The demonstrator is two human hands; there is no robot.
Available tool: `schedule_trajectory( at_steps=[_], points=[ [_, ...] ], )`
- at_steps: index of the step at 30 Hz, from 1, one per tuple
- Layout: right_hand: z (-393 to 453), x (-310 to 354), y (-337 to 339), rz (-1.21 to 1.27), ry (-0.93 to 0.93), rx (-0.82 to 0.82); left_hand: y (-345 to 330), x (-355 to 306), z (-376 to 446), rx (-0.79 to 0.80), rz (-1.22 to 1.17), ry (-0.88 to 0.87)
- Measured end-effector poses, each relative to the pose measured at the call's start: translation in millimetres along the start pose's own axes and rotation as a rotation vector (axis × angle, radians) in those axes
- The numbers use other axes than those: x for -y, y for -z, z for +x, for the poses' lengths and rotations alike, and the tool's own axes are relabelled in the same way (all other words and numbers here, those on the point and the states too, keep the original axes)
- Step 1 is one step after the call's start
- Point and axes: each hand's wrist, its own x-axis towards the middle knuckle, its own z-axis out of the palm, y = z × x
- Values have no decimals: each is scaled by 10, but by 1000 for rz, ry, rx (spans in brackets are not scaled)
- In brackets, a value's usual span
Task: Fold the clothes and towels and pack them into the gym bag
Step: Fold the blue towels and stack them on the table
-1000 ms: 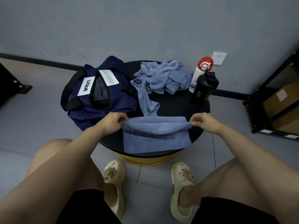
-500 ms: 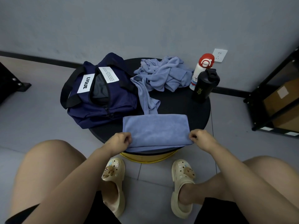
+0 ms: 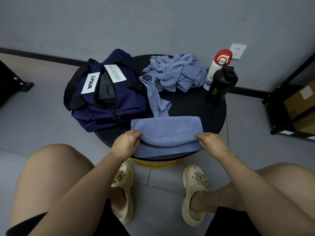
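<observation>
Folded blue towel lies at near edge of round black counter. Left hand and right hand each pinch a near corner, apparently the top layer. Navy gym bag, unzipped, far left; crumpled blue cloth far centre.

On the table: bag at left, folded towel at the near edge, pile of clothes behind it, two bottles at right, touching each other. Left hand and right hand at the towel's near corners.
</observation>
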Motion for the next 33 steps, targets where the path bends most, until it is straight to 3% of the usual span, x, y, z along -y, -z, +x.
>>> schedule_trajectory(
  at_steps=[2,4,8,10,15,21,25,29,33],
  points=[
    [-24,7,54,116,-22,-161,35,-57,-32,-108,-40,-23],
    [-52,-10,87,191,-24,-245,53,-86,-84,-108,-6,-95],
    [-138,-31,7,71,15,27,-27,-82,-171,198,135,-184],
    [-168,-31,-23,104,33,56,-65,-75,-179,297,205,-168],
    [-147,33,24,156,18,-25,-126,-79,-127,253,338,-128],
    [85,341,-58,205,31,-131,-294,-259,54,101,314,-52],
    [311,557,-173,232,48,-72,-473,-451,151,185,157,-6],
    [418,619,-284,173,-1,12,-619,-530,265,331,268,-129],
    [409,614,-408,165,-18,78,-682,-475,347,327,355,-290]
  ],
)
